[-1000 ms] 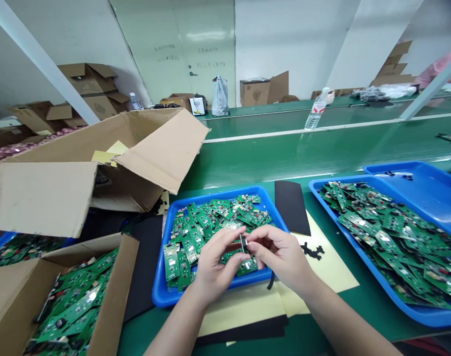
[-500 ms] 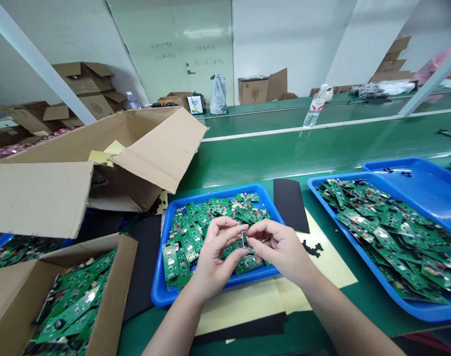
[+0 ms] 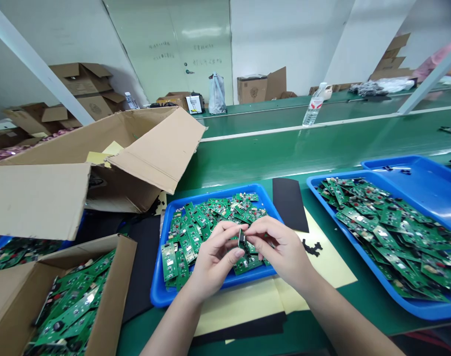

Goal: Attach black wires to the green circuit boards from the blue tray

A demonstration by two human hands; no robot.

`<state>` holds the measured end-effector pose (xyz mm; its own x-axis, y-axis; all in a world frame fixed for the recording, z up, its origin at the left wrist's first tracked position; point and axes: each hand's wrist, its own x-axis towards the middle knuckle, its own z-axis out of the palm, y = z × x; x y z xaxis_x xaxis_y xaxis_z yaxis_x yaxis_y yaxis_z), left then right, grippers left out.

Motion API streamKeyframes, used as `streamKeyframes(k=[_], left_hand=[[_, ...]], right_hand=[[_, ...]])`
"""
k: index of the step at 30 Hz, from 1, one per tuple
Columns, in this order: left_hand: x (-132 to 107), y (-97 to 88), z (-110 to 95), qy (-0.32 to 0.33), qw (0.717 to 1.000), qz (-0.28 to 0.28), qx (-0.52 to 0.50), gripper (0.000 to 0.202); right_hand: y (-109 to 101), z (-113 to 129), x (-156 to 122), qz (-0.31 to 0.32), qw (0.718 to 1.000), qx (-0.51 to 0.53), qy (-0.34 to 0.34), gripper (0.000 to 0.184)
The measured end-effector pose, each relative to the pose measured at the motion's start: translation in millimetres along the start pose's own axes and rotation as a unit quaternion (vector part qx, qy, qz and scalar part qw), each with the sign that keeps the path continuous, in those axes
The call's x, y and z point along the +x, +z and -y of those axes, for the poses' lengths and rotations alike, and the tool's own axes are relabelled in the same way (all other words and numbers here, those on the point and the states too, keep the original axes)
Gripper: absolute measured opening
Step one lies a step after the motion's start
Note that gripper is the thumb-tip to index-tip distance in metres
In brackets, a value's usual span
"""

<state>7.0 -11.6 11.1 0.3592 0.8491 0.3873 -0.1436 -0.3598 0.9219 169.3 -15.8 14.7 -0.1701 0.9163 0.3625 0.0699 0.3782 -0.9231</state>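
Observation:
Between my two hands, above the middle tray, a small green circuit board (image 3: pixel 242 239) is held nearly on edge. My left hand (image 3: pixel 218 257) pinches it from the left with thumb and fingers. From the right, the fingertips of my right hand (image 3: pixel 275 243) close on the same board; whether they also hold a small part is hidden. Below lies a blue tray (image 3: pixel 159 284) filled with a heap of green circuit boards (image 3: pixel 186 242). Small black foam pieces (image 3: pixel 312 247) lie on yellow backing paper (image 3: pixel 329 257) by my right forearm.
A second blue tray (image 3: pixel 391 295) full of boards stands at right, overlapping another blue tray (image 3: pixel 432 183) holding small black bits. Cardboard boxes, one open box (image 3: pixel 127 267) with boards, crowd the left. Black sheets (image 3: pixel 290 205) flank the middle tray. A water bottle (image 3: pixel 313 106) stands behind.
The held board has turned, so more of its face shows now than its thin edge. Both hands stay in nearly the same place over the tray.

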Motion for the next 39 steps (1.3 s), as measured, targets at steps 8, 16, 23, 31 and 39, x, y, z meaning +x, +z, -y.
streamKeyframes(k=[8,16,23,31,39], left_hand=[[-2.5,-5.4,5.5,-0.052,0.998,0.018,-0.023,0.032],[-1.4,-6.2,3.6,-0.098,0.993,0.024,-0.059,0.031],[1.4,-9.4,-3.1,-0.146,0.987,0.055,-0.025,0.033],[1.1,-12.8,-9.6,-0.274,0.951,0.091,-0.108,0.044],[1.2,-14.1,-8.6,-0.332,0.927,0.097,-0.145,0.049]], right_hand=[[2.9,-3.2,-1.3,-0.062,0.983,-0.109,-0.132,0.024],[0.5,-3.1,1.9,-0.087,0.944,-0.189,-0.256,0.019],[1.0,-8.5,2.6,-0.086,0.918,-0.247,-0.298,0.025],[-1.9,-9.5,4.5,-0.037,0.917,-0.236,-0.32,0.026],[-0.7,-13.6,4.7,-0.058,0.9,-0.268,-0.34,0.032]])
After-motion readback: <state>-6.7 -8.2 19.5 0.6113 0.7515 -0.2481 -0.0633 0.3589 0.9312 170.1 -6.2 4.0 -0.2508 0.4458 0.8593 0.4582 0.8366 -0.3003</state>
